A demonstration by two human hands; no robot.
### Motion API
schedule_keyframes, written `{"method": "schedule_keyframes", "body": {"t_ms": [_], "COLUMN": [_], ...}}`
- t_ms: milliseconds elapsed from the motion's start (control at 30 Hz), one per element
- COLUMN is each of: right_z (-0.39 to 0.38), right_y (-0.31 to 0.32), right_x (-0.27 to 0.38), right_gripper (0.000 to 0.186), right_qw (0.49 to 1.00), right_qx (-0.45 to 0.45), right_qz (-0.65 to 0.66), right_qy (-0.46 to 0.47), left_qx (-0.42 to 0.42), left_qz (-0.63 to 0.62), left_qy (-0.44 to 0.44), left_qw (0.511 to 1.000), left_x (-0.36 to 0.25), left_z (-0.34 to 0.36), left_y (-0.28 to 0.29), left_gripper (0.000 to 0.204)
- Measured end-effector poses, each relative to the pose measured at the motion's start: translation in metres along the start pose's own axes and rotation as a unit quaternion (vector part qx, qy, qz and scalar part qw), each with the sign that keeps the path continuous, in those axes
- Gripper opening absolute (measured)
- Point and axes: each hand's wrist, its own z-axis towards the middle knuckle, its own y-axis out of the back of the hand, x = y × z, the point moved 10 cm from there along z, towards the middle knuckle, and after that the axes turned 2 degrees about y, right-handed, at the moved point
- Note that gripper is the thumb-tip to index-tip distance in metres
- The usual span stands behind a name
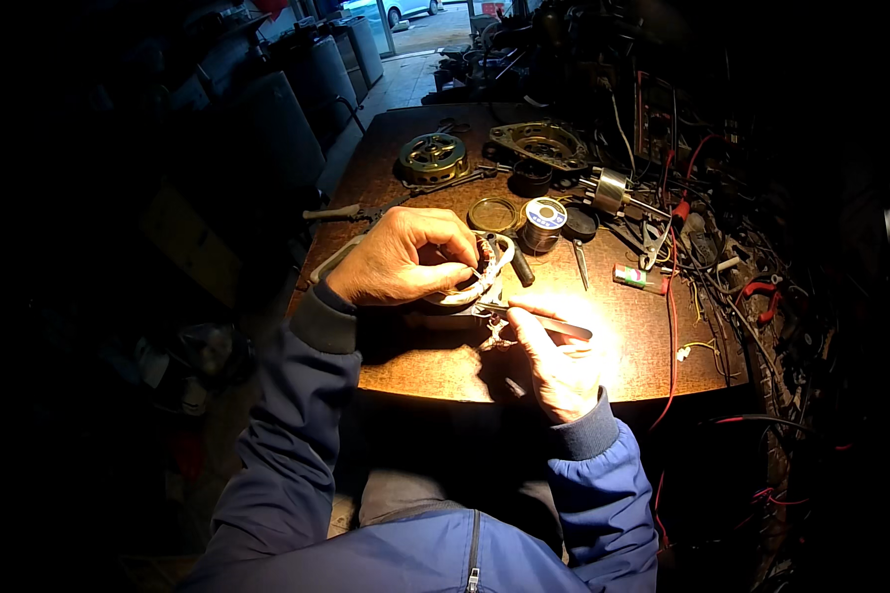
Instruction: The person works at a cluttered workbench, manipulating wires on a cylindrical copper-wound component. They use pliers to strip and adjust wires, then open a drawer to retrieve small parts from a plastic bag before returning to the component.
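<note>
Under bright lamp light a motor stator (489,280) with white-bound coil windings sits on the wooden table, partly covered by my left hand (410,259). That hand is closed, its thumb and curled fingers gripping the winding's left rim; the fingertips are partly hidden. My right hand (561,371) is closed around dark tweezers (556,322), held between thumb and fingers. Their tip points left, at the stator's near right edge. Loose lead wires (497,339) hang just below that tip.
Behind the stator stand a solder spool (544,225), a round brass-coloured lid (494,214) and brass-coloured motor housings (433,158). A rotor with a shaft (611,190) lies back right. Tangled cables and a red wire (673,336) run along the right edge. A small tube (640,279) lies nearby.
</note>
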Motion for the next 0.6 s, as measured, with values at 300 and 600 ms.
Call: {"method": "schedule_keyframes", "body": {"t_ms": [300,600], "right_z": [0.002,-0.004], "right_y": [-0.002,-0.017], "right_x": [0.009,0.038], "right_gripper": [0.018,0.021], "right_qw": [0.997,0.959], "right_qx": [0.006,0.036], "right_qz": [-0.020,-0.146], "right_qy": [0.070,0.240], "left_qx": [-0.005,-0.004], "left_qz": [-0.003,0.008], "left_qy": [-0.010,-0.005], "left_qw": [1.000,1.000], "left_x": [-0.002,0.000], "left_z": [0.000,-0.001], "left_y": [0.000,0.002], "left_gripper": [0.011,0.010]}}
